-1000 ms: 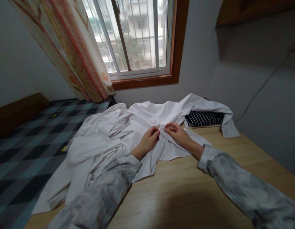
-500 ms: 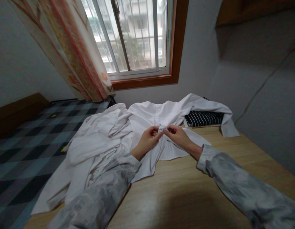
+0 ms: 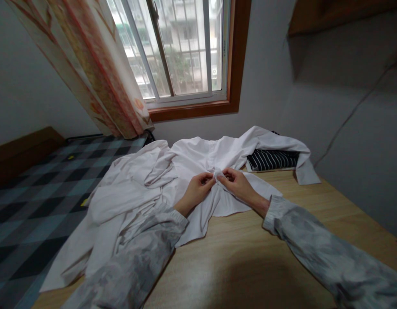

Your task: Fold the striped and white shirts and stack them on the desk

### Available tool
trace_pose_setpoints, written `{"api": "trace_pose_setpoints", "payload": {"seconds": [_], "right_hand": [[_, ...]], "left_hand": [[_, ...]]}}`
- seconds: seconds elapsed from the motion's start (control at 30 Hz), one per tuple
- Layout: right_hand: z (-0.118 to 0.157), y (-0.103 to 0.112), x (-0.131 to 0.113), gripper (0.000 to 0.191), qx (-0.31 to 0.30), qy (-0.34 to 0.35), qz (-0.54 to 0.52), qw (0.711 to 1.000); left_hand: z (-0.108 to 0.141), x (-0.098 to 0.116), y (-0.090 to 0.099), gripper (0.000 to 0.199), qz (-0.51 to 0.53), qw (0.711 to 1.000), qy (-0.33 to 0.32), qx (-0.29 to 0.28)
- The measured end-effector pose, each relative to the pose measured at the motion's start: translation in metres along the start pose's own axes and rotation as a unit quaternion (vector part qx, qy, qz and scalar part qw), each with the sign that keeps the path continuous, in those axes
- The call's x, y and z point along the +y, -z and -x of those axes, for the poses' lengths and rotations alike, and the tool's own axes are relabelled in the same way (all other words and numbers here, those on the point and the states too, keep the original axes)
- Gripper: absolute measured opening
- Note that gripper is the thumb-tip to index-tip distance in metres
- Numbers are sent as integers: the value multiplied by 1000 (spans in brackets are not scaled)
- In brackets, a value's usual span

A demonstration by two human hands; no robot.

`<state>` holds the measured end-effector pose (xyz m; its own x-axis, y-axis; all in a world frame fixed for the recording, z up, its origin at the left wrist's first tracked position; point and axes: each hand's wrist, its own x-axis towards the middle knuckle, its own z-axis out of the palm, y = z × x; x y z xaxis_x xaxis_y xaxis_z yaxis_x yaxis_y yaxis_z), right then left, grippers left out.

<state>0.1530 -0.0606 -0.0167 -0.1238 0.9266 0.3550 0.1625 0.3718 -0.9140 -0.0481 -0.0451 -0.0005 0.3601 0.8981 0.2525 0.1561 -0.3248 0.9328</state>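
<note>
White long-sleeved shirt: rumpled, lying along the far edge of the desk, one sleeve draped over black striped fabric near the far right corner. Left hand: thumb and fingers pinching the shirt's front. Right hand: pinching it just beside. Handling note: close, light pinches, shirt slack between, should serve best.
</note>
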Motion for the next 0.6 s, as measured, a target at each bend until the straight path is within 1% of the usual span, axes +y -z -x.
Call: {"api": "trace_pose_setpoints", "payload": {"seconds": [0.1,0.27,0.43,0.6], "right_hand": [[1,0,0,39,2,0,22,1000],[1,2,-1,40,9,1,27,1000],[1,2,-4,39,13,-2,21,1000],[1,1,-6,43,9,-5,14,1000]], "left_hand": [[-1,-1,1,46,-3,1000,2,-6],[1,4,0,47,10,1000,11,-22],[4,7,-4,41,-14,1000,7,0],[8,10,-6,37,-45,998,30,25]]}}
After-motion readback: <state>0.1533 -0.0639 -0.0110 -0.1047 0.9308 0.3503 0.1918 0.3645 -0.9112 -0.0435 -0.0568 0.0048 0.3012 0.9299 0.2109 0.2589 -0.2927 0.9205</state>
